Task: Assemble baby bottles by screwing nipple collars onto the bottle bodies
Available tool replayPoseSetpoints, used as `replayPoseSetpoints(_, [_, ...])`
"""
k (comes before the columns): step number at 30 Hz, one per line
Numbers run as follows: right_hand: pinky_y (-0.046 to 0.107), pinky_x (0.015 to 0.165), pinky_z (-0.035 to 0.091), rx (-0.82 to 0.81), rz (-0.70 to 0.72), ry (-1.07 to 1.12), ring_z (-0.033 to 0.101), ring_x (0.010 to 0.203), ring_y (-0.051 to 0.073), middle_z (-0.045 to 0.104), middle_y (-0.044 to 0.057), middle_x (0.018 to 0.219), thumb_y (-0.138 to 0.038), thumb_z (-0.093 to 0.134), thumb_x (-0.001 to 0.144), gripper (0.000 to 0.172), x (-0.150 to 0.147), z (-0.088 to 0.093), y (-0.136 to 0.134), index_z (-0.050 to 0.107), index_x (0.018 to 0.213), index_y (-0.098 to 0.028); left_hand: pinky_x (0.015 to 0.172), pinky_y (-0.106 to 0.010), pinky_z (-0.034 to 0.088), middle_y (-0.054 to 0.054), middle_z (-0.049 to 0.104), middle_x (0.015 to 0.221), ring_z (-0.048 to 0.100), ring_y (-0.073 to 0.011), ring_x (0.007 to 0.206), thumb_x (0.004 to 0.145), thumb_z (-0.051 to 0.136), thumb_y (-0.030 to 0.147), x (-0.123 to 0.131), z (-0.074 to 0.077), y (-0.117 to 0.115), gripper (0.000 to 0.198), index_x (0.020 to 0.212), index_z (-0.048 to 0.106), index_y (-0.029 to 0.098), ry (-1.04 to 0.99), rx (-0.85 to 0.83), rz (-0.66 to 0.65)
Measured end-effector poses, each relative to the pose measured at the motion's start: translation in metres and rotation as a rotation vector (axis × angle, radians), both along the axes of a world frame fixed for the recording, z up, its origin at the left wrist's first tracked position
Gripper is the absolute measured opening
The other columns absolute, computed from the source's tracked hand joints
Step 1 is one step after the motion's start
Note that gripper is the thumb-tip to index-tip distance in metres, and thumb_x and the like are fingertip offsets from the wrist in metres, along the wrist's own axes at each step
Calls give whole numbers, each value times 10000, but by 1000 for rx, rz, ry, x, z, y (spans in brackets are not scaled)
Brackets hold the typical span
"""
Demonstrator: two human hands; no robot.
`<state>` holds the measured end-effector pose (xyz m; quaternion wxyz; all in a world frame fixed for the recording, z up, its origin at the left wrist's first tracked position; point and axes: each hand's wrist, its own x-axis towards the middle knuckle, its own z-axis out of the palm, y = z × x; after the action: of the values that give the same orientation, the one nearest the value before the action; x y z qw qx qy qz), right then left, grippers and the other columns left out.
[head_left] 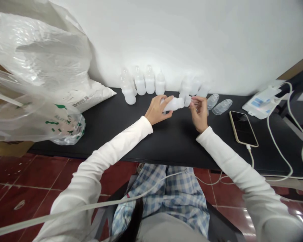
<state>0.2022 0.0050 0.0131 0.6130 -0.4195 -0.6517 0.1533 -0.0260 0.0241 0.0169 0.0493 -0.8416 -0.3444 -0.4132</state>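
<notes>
Our left hand is clenched on a white plastic baby bottle, our right hand pinches its neck; a weak grip could drop it onto the table.

A long-sleeved white top covers both arms, its plain, snug sleeves ending at the wrists and leaving the left hand and right hand bare. Below it are blue-and-white checked trousers. Long dark hair shows at the lower edge, beside grey fabric, and a thin white cable crosses the left sleeve and lap.
</notes>
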Motion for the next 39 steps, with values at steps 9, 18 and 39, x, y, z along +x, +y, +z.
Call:
replayPoseSetpoints(9, [379, 852, 620, 99, 216, -237, 706, 1041, 215, 722, 78, 1124, -332, 653, 950, 95, -4, 7, -11, 674, 981, -244, 960, -423, 552, -134, 622, 1228, 645, -267, 1142, 942, 616, 416, -29, -2, -3, 560, 1462, 547, 222, 127, -12, -86])
replayPoseSetpoints(18, [398, 955, 629, 388, 213, -595, 708, 1178, 206, 756, 67, 1180, -178, 446, 1031, 306, 2, 7, -18, 730, 956, -265, 1046, -407, 541, -104, 718, 1204, 691, -246, 1128, 846, 709, 474, -40, 5, -9, 608, 1381, 640, 192, -37, -318, -277])
replayPoseSetpoints(39, [347, 710, 499, -171, 216, -559, 578, 626, 176, 644, 37, 699, -641, 279, 1031, 611, -5, 8, -15, 683, 874, -210, 950, -384, 554, -110, 729, 1222, 704, -244, 1100, 952, 616, 526, -42, 0, -8, 524, 1413, 606, 278, 282, 40, -133])
